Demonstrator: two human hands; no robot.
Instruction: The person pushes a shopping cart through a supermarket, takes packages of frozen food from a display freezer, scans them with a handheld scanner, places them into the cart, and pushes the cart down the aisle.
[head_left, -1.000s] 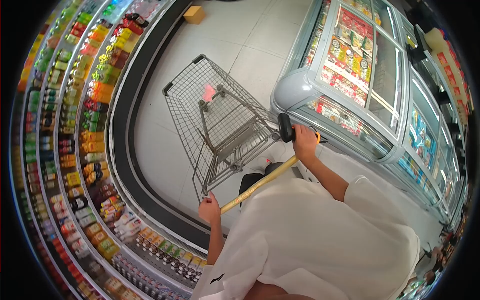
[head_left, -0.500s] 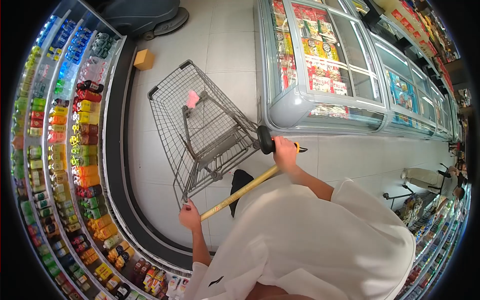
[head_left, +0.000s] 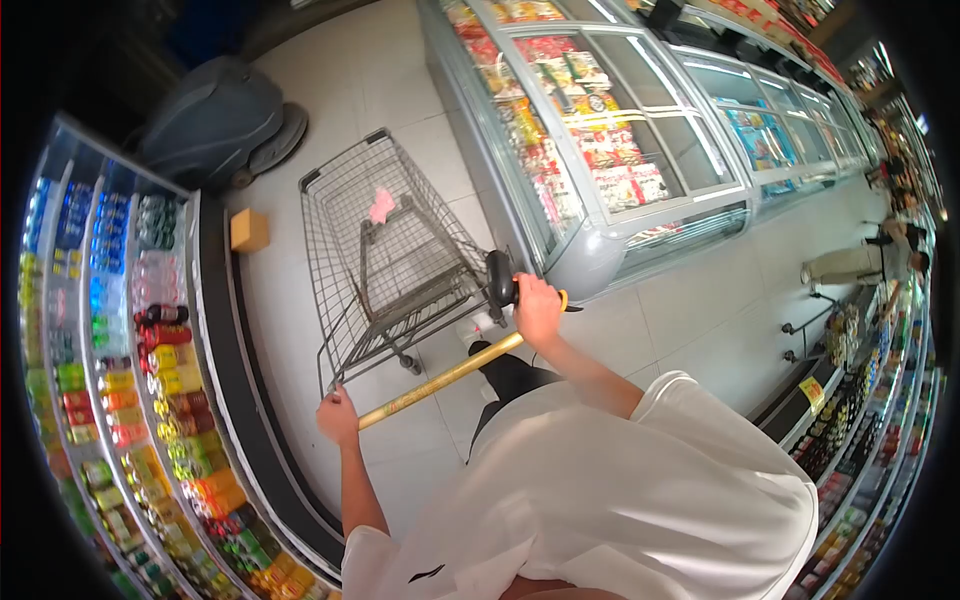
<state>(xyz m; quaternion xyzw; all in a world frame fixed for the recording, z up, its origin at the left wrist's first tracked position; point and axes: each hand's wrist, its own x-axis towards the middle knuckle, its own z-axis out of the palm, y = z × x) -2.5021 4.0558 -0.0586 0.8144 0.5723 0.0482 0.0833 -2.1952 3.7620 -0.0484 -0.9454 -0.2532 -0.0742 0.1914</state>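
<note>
A wire shopping cart (head_left: 420,225) stands in front of me, its yellow handle (head_left: 435,385) running across near my body. My left hand (head_left: 338,418) is closed around the handle's left end, at the corner of the cart frame. At the right end, my right hand (head_left: 538,308) is wrapped around the handle beside a black rounded fitting (head_left: 500,278). A small crumpled pink item (head_left: 381,206) shows in the cart, and I cannot make out its kind. The basket holds nothing else that I can see.
Shelves of bottled drinks (head_left: 165,350) line the left. Ahead are a small cardboard box (head_left: 249,231) and a dark floor-cleaning machine (head_left: 215,120). Glass-topped freezers (head_left: 690,150) run along the right. Farther right, a person (head_left: 850,265) stands by another cart (head_left: 810,325).
The view has turned, with the freezers shifting left and the floor-cleaning machine showing more fully. The cardboard box appears lower. Both hands keep their hold on the handle.
</note>
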